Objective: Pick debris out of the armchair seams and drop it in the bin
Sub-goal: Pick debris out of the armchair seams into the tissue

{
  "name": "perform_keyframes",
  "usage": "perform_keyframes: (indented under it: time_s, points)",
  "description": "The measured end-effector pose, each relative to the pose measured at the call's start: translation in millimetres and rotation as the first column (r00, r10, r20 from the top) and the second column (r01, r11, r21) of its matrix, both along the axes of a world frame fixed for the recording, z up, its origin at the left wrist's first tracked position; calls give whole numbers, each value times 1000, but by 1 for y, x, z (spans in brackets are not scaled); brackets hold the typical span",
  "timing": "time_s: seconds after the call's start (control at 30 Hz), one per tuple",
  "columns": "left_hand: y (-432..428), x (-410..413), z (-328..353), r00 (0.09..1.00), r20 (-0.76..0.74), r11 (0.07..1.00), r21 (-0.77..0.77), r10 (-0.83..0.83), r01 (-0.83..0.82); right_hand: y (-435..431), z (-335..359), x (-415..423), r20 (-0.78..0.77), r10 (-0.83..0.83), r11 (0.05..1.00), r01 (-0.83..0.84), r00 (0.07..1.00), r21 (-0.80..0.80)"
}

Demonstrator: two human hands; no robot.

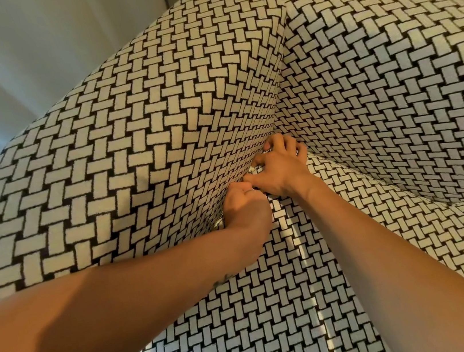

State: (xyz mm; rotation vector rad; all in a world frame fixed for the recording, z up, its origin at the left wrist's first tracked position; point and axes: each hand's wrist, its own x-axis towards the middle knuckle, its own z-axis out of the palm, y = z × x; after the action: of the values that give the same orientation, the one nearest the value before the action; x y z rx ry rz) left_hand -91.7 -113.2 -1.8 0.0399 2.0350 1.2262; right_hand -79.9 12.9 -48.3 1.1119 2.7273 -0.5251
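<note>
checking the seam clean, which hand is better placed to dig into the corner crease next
Probably the right hand: its spread fingertips sit in the armchair corner crease. The left hand is curled lower along the seam; whether it holds anything is unclear.

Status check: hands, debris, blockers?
Both at armchair seam: left hand curled in, right hand spread beside. Debris not visible. Bin out of frame. No obstruction.
</note>
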Motion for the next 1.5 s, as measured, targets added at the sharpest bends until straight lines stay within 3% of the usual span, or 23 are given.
perform_keyframes:
  time_s: [0.2, 0.53, 0.6, 0.73, 0.83, 1.17, 1.5]
  points:
    - [6, -4, -7, 998, -3, 998, -17, 66, -66, -3, -7, 7, -144, 12, 999, -5, 989, 48]
    - [6, -6, -9, 999, -16, 999, -21, 35, -36, -7, -9, 14, -305, 30, 998, -11, 952, 64]
    - [6, -6, -11, 999, -10, 999, -2, 46, -46, -9, -7, 12, -233, 25, 997, -8, 972, 74]
    - [9, -8, -13, 991, 37, 992, 15, 125, -126, -24, -3, 4, 67, 50, 988, -60, 996, 143]
    - [14, -10, -15, 982, 81, 985, 6, 170, -171, -20, 6, -4, 134, 33, 997, -42, 990, 59]
    - [17, -15, -37, 981, 93, 985, 10, 168, -170, -12, -8, 6, -141, 47, 994, -33, 989, 102]
    - [11, -17, -31, 995, 35, 995, 10, 98, -98, -5, -16, 15, -316, 56, 998, -50, 947, 28]
